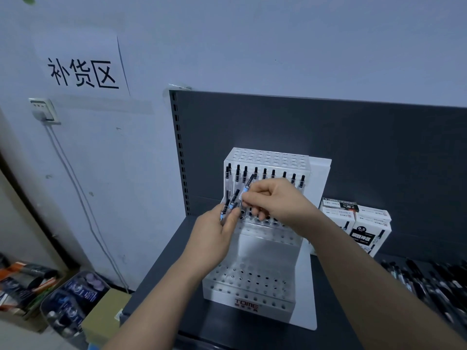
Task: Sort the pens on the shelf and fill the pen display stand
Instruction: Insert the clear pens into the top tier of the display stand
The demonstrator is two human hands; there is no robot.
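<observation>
White pen display stand (255,289) on the dark shelf (156,289) — one row of pens (264,173) seated in it. Above its middle tier, left hand (214,236) grips two spare pens (228,205); right hand (275,198) pinches a single pen (249,184), tilted — loose pens (429,281) lie right of the stand.

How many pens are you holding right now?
3. Two pens in the left hand; one pen pinched by the right hand. Fingers may hide more.

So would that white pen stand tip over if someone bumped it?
Probably not: the pen display stand has a broad stepped base, low at the front. It looks like thin plastic, so a push might slide it along the shelf.
</observation>
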